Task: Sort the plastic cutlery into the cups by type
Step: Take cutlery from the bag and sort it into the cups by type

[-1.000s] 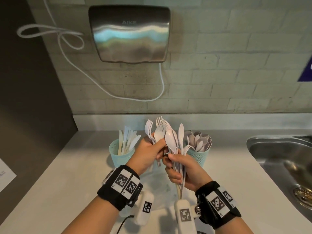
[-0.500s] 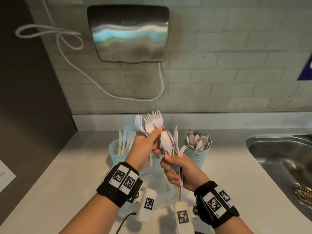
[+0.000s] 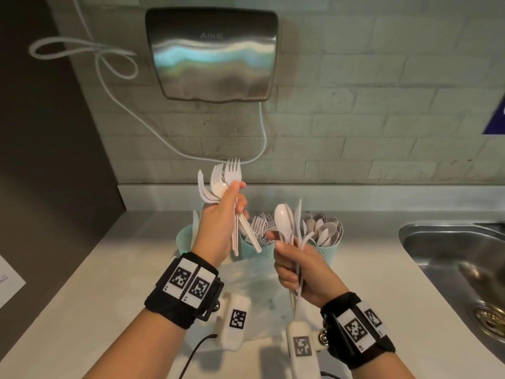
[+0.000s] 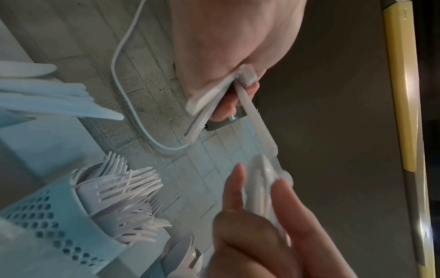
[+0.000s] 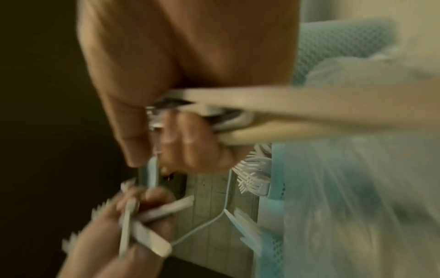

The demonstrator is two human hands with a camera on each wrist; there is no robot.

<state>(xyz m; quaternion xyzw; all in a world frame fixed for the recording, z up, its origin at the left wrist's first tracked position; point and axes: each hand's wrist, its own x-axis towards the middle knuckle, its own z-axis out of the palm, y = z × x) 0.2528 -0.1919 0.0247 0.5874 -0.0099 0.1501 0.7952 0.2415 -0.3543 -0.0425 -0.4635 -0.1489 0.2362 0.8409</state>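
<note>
My left hand (image 3: 218, 222) grips a bunch of white forks (image 3: 225, 177) by the handles, tines up, raised above the cups. My right hand (image 3: 297, 272) holds a mixed bundle with a spoon (image 3: 282, 222) standing at its front. Behind the hands stand three teal perforated cups. The fork cup (image 3: 259, 248) is in the middle. The spoon cup (image 3: 329, 242) is at the right. The knife cup (image 3: 183, 239) is at the left, mostly hidden by my left hand. In the left wrist view the fork handles (image 4: 204, 107) stick out below the palm, above the fork cup (image 4: 43, 225).
A clear plastic bag (image 3: 254, 285) lies on the white counter in front of the cups. A steel sink (image 3: 451, 255) is at the right. A hand dryer (image 3: 211, 53) with its cord (image 3: 263, 132) hangs on the tiled wall. A dark panel borders the left.
My left hand has pulled the forks out of the shared bundle and lifted them up and to the left. The hands are now apart, and the middle fork cup shows.
</note>
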